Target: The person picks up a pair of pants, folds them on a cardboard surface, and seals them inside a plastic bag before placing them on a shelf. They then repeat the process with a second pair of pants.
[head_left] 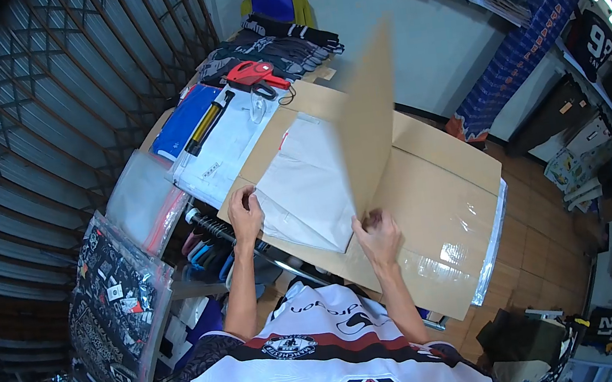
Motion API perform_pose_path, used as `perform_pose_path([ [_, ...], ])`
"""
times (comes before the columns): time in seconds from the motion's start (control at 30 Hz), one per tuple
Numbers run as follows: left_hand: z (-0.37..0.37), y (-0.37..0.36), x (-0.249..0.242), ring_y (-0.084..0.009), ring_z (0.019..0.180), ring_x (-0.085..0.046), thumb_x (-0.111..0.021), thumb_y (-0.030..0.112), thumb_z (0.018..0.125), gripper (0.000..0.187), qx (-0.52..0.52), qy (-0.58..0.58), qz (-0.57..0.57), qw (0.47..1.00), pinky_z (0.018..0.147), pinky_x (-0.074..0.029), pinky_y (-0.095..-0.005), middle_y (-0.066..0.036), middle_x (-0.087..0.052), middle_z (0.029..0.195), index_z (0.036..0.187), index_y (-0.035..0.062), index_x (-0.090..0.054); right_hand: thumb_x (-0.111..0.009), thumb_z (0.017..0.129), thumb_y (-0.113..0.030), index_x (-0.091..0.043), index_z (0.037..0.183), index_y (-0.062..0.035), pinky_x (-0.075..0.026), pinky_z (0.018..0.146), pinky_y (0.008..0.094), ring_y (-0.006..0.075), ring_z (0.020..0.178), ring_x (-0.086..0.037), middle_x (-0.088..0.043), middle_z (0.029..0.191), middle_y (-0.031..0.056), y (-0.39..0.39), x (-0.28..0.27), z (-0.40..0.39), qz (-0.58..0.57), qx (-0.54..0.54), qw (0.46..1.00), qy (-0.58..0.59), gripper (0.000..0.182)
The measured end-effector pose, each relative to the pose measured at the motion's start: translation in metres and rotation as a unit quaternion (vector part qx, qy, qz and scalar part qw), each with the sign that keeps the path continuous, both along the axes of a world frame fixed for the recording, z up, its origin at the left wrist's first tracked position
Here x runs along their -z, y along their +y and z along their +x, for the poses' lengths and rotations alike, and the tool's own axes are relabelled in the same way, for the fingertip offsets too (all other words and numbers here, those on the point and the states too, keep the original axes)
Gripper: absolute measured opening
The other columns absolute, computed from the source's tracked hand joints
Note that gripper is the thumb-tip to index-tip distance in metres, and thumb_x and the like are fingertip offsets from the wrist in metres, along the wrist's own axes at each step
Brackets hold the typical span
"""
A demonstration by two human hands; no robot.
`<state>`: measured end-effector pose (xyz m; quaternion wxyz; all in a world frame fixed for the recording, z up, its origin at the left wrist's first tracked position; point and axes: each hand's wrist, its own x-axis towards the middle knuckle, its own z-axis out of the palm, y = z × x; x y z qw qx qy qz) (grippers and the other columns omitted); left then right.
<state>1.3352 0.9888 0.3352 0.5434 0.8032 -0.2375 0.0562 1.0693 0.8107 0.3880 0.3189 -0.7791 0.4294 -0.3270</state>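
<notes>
A white paper sheet, creased and with a small red mark near its top, lies over the cardboard on the table. At its left edge is my left hand, fingers curled together; what they pinch, if anything, is hidden. My right hand is closed at the paper's lower right corner, on the bottom edge of a brown cardboard panel. That panel stands nearly upright and is blurred by motion. Shiny clear tape covers part of the cardboard on the right.
A red tape gun, a yellow-and-black cutter and a blue pack lie at the back left. Folded dark clothes are behind them. Bagged garments stand at the left, near a metal lattice gate.
</notes>
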Motion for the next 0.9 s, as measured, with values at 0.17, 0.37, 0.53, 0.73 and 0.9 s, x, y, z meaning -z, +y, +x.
perform_pose_path([
  [0.17, -0.025, -0.011, -0.014, -0.0379, 0.117, -0.057, -0.068, 0.009, 0.089, 0.035, -0.019, -0.077, 0.105, 0.991, 0.103, -0.044, -0.0492, -0.019, -0.062, 0.122, 0.123, 0.0010, -0.065, -0.083, 0.087, -0.027, -0.071, 0.075, 0.0029, -0.049, 0.055, 0.0318, 0.0138, 0.052, -0.059, -0.066, 0.059, 0.0103, 0.015, 0.006, -0.039, 0.163, 0.014, 0.986, -0.022, 0.035],
  [0.37, -0.081, -0.052, -0.036, -0.0414, 0.130, -0.050, -0.073, 0.015, 0.088, 0.045, 0.095, -0.083, 0.121, 0.985, 0.112, -0.036, -0.0537, -0.022, -0.055, 0.136, 0.130, 0.0031, -0.061, -0.079, 0.091, -0.021, -0.072, 0.090, 0.0037, -0.054, 0.060, 0.0332, 0.0180, 0.062, -0.068, -0.072, 0.072, 0.0138, 0.016, 0.003, -0.031, 0.158, -0.049, 0.982, -0.087, 0.026],
  [0.53, -0.122, -0.079, -0.049, -0.0489, 0.133, -0.047, -0.075, 0.013, 0.088, 0.051, 0.195, -0.068, 0.118, 0.971, 0.114, -0.038, -0.0528, -0.032, -0.048, 0.142, 0.134, -0.0009, -0.057, -0.070, 0.093, -0.010, -0.067, 0.115, 0.0035, -0.058, 0.085, 0.0440, 0.0387, 0.097, -0.074, -0.075, 0.105, 0.0238, -0.044, -0.013, 0.031, 0.012, -0.098, 0.991, -0.092, 0.026],
  [0.73, -0.134, -0.087, -0.037, -0.0570, 0.143, -0.032, -0.074, 0.027, 0.093, 0.074, 0.235, 0.021, 0.214, 0.948, 0.117, -0.029, -0.0647, -0.042, -0.033, 0.148, 0.149, -0.0052, -0.039, -0.067, 0.096, -0.023, -0.068, 0.126, -0.0045, -0.043, 0.107, 0.0524, 0.0406, 0.133, -0.053, -0.061, 0.143, 0.0210, -0.103, 0.023, 0.102, -0.142, -0.142, 0.979, 0.031, 0.035],
  [0.9, -0.109, -0.096, -0.030, -0.0592, 0.149, -0.021, -0.069, 0.041, 0.097, 0.089, 0.201, 0.040, 0.237, 0.950, 0.118, -0.019, -0.0721, -0.044, -0.024, 0.155, 0.156, -0.0071, -0.025, -0.061, 0.098, -0.050, -0.068, 0.128, -0.0066, -0.037, 0.106, 0.0565, 0.0365, 0.134, -0.048, -0.055, 0.151, 0.0169, -0.099, 0.039, 0.110, -0.194, -0.103, 0.963, 0.154, 0.053],
])
